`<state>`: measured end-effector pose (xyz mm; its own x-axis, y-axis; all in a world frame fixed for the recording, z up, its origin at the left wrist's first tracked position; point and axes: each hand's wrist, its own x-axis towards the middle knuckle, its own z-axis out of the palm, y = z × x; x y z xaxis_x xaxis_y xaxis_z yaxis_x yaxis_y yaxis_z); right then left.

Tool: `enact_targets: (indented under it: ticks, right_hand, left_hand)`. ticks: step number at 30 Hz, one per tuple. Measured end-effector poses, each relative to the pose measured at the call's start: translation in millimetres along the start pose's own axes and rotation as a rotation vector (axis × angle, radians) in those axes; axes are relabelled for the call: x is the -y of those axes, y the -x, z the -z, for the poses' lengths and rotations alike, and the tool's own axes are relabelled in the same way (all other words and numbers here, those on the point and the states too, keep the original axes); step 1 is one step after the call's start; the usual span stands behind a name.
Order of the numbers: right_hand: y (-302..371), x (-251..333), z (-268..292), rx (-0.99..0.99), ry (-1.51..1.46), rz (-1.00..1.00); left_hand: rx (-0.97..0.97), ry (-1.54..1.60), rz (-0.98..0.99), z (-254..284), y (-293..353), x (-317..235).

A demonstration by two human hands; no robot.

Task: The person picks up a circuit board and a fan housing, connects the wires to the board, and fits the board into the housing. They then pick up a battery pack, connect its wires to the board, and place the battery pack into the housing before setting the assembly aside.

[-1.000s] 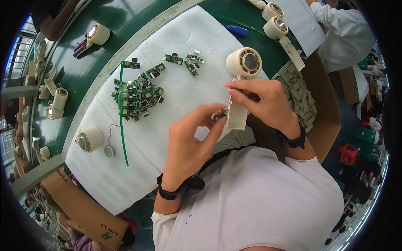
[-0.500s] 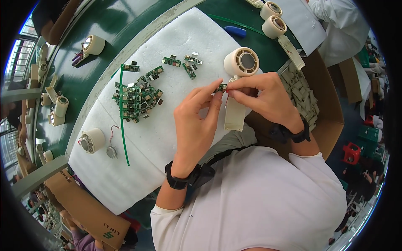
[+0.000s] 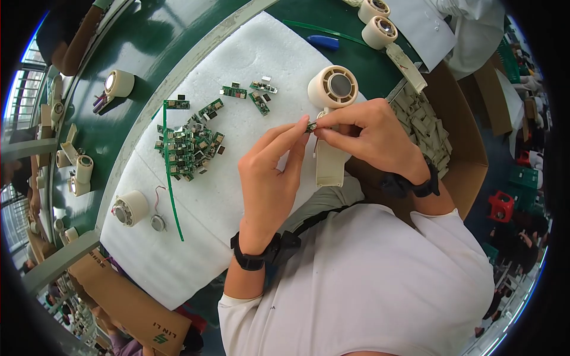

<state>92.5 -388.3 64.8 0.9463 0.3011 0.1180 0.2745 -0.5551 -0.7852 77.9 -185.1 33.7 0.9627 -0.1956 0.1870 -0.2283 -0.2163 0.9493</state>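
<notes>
I see a white foam mat [image 3: 237, 196] over the green table [image 3: 148, 71]. On it lies a cream fan housing [image 3: 331, 127], its handle under my hands. My left hand [image 3: 270, 178] and right hand [image 3: 371, 133] both pinch one small circuit board [image 3: 311, 126] just above that handle. A board pile [image 3: 189, 148] sits well left.

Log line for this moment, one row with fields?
left hand: pinching small circuit board | right hand: pinching same board, over cream fan housing | board pile: on foam sheet

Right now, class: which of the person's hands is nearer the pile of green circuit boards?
Left. The left hand sits just right of the pile of circuit boards; the right hand is farther right.
</notes>
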Motion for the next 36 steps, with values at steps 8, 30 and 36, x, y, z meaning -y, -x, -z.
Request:
enact_targets:
  ticks: [8,30,36]
  right_hand:
    - [4,-7,-6,-0.125,0.124,0.143]
    - [11,12,4,-0.2,0.041,0.049]
    - [5,2,6,0.06,0.028,0.203]
  left_hand:
    - [-0.012,0.146,0.041,-5,-3,5]
    - [-0.051,0.411,0.214,-12,-2,-1]
    - [0.024,0.521,0.357,-6,-7,-5]
